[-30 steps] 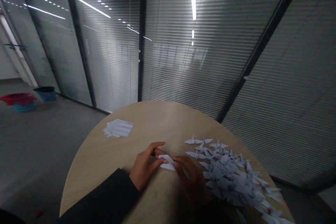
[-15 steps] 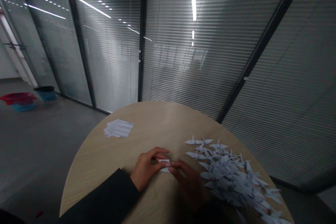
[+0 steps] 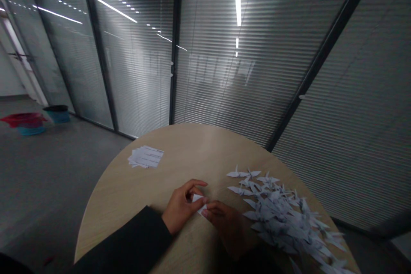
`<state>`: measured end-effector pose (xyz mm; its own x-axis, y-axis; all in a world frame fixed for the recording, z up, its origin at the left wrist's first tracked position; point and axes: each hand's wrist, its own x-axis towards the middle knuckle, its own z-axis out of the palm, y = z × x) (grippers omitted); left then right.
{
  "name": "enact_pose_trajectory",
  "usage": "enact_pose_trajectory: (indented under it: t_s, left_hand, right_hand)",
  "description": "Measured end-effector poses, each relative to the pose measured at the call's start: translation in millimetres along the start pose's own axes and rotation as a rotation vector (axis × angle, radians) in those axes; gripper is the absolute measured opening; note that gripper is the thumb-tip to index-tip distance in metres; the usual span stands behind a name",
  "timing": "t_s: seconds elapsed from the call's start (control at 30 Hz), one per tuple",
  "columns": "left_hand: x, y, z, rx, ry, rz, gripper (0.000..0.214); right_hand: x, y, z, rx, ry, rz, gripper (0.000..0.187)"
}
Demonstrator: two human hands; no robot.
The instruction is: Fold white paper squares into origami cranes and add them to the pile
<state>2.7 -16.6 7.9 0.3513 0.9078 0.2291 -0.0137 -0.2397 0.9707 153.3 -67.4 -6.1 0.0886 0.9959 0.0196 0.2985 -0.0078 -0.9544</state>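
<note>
Well inside the far edge of the counter (image 3: 199, 150), the left hand (image 3: 180, 206) and right hand (image 3: 226, 222) pinch the folded paper (image 3: 196, 198), seemingly to steady it; paper cranes (image 3: 279, 212) lie along the right edge.

Showing white on the paper (image 3: 196, 198) at six o'clock, bluish white on the cranes (image 3: 279, 212) at four, black on the sleeve (image 3: 135, 237) at seven. Running dark print over white slips (image 3: 147, 156) at eight, fine grey stripes across the blinds (image 3: 276, 60) at one. Spreading tan over the table (image 3: 195, 147) at six.
</note>
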Motion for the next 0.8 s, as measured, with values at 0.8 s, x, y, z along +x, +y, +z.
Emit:
enact_pose_trajectory:
  t_s: [0.8]
  left_hand:
    - [5.7, 1.4, -4.7, -0.179, 0.064, -0.126, 0.048]
  right_hand:
    - [-0.1, 0.2, -1.0, 0.158, -0.012, 0.020, 0.026]
